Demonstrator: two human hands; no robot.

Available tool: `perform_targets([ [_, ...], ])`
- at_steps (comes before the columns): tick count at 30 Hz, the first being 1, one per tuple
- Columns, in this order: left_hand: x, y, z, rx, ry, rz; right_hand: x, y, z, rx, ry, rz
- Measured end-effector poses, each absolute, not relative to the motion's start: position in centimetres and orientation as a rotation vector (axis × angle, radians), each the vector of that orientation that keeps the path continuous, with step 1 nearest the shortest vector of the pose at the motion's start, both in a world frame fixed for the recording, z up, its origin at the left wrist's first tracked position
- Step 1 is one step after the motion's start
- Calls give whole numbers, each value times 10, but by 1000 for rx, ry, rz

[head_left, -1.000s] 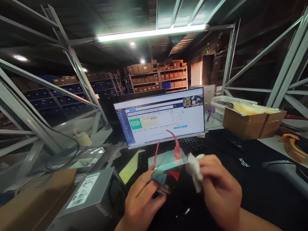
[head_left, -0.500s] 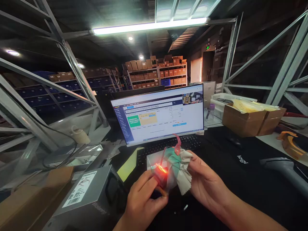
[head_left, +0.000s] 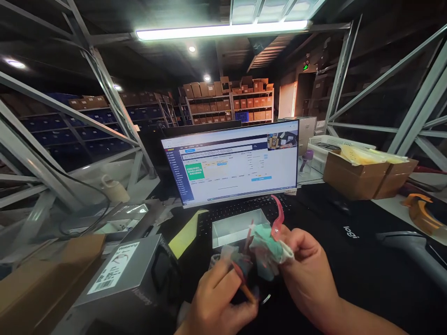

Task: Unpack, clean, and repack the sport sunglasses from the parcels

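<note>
My right hand (head_left: 310, 274) pinches a pale cloth (head_left: 287, 253) with a green part. A curved pink strap (head_left: 278, 217) sticks up from the same bundle, and thin clear plastic (head_left: 263, 263) hangs below it. My left hand (head_left: 221, 295) is closed on a small dark item, partly wrapped in clear plastic, that I cannot make out. A brownish strip (head_left: 248, 294) shows by its fingertips. Just behind both hands lies an open white box (head_left: 240, 228), in front of the keyboard (head_left: 218, 211).
A monitor (head_left: 230, 167) stands behind the keyboard. At left are a grey labelled box (head_left: 120, 274) and a yellow paper (head_left: 186, 235). At right lie a mouse (head_left: 338, 204), a handheld scanner (head_left: 405, 242) and cardboard boxes (head_left: 354, 177) of yellow packets.
The red glow at my left hand is gone. My right hand has moved slightly right with the cloth and pink strap, and more of the white box shows.
</note>
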State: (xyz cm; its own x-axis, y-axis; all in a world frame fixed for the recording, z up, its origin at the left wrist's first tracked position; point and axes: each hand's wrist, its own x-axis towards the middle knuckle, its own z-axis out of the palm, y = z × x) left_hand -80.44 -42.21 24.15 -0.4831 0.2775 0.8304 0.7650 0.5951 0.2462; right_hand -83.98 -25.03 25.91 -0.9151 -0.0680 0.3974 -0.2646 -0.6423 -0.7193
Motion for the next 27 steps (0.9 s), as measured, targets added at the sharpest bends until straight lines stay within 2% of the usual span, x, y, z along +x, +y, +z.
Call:
perform_targets([
  [7,-801,-418,245,-860,-1995,-844,-837,-247,263,884,-1429,2003],
  [12,-802,-418,245,-828,-1975,-852,-837,-252,260,971,-1503,1728],
  [15,-804,-420,247,-818,-1972,-850,-839,-257,254,1059,-1517,1683],
  [18,-806,-425,250,-816,-1998,-840,-844,-261,250,1092,-1529,1852],
  [20,-807,-427,250,-824,-2011,-852,-848,-261,250,973,-1540,2190],
  [24,-811,-427,247,-822,-2037,-894,-858,-257,260,415,-1314,3042],
  [27,-814,-426,240,-796,-2062,-877,-862,-253,268,248,-1227,3247],
])
